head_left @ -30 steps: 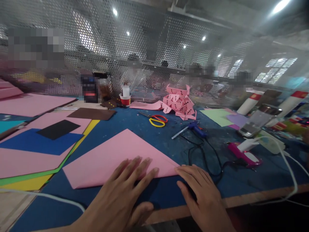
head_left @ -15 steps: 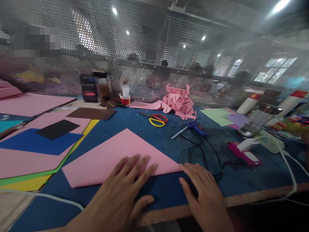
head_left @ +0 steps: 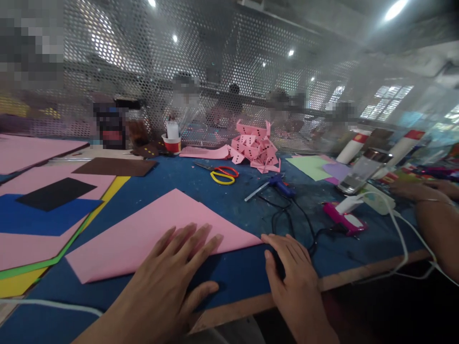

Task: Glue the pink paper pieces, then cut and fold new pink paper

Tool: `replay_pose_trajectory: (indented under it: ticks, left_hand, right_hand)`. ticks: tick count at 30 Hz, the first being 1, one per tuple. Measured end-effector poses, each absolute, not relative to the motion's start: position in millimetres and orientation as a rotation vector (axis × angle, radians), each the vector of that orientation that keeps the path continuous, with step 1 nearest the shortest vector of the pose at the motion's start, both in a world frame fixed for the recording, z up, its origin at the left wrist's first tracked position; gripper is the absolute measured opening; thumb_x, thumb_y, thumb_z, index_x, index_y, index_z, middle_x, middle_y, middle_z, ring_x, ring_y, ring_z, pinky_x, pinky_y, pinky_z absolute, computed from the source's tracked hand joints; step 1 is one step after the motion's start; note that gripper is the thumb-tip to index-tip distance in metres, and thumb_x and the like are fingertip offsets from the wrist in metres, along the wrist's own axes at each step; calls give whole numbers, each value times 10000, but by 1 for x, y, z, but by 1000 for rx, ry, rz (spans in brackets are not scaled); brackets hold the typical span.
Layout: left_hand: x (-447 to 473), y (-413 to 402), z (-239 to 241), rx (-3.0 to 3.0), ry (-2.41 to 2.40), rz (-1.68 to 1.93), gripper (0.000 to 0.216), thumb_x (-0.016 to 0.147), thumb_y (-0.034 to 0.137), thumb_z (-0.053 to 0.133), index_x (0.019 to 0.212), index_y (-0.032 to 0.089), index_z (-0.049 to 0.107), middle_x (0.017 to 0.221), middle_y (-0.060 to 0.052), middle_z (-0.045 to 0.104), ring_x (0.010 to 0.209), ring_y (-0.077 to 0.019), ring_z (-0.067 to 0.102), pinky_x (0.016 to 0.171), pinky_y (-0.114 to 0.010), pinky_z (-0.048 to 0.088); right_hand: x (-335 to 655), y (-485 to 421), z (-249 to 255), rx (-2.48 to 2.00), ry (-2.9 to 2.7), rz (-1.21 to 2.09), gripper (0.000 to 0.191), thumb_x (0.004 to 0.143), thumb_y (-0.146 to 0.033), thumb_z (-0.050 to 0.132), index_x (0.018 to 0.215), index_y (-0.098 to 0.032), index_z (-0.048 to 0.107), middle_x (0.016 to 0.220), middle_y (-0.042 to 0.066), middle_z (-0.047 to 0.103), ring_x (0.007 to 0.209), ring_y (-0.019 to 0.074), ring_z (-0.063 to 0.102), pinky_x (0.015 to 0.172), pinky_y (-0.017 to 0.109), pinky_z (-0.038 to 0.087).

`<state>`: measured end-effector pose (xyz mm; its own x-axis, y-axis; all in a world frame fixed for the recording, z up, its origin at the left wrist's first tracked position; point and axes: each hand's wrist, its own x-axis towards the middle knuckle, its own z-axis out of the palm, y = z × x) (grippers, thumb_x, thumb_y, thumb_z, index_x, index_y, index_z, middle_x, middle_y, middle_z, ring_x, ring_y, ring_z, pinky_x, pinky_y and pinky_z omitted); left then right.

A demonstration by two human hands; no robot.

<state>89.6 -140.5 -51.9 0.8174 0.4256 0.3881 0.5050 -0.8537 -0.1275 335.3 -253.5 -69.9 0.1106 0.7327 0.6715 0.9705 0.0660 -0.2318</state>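
A folded pink paper sheet [head_left: 158, 229] lies as a triangle on the blue table [head_left: 236, 274] in front of me. My left hand [head_left: 172, 277] lies flat with its fingers spread, the fingertips pressing on the paper's near folded edge. My right hand [head_left: 292, 274] rests flat on the table, fingers stretched out, with its fingertips at the paper's right corner. Neither hand holds anything.
Coloured sheets [head_left: 46, 210] are stacked at the left. Behind the paper lie scissors [head_left: 220, 174], a blue glue gun [head_left: 278, 184] with black cable, a pink glue gun [head_left: 342, 220] and a pile of pink folded pieces [head_left: 254, 153]. Another person's arm [head_left: 435, 220] rests at the right. A perforated screen [head_left: 229, 71] closes the back.
The view has shifted to the right, bringing another person's arm into sight. My hands stay flat on the paper's near edge, the left one slightly nearer to me.
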Motion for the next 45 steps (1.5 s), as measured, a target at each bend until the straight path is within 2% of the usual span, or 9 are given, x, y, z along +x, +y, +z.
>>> replay_pose_trajectory:
  ticks: [8,18,33,45]
  left_hand:
    - [90,-140,-52,-2797,-746,-504,710,930,629,491,1546,319,325,1558,-54,440,1357,-325,459,1110,-505,315]
    - [89,-147,-51,-2859,-864,-361,691,954,650,405,1562,354,260,1608,-41,348,1413,-341,397,1126,-572,307]
    - [90,-147,-52,-2857,-896,-357,689,955,653,401,1562,357,263,1598,-53,364,1399,-350,426,1098,-568,368]
    - [91,-147,-50,-2874,-916,-367,680,949,648,415,1552,359,291,1597,-53,371,1400,-348,420,1104,-553,357]
  right_hand:
    - [334,-254,-71,-1731,-1662,-480,286,951,-153,527,1215,-198,629,1124,70,705,1097,216,620,1079,465,408]
    - [338,-251,-74,-1641,-1692,-587,236,960,-197,533,1156,-199,665,1087,57,725,1046,212,650,1049,457,441]
    - [339,-250,-75,-1614,-1702,-615,223,958,-202,541,1139,-190,670,1077,57,732,1033,212,655,1042,453,441]
    - [340,-249,-75,-1601,-1703,-614,223,953,-205,544,1137,-190,669,1076,66,729,1041,217,655,1038,453,442]
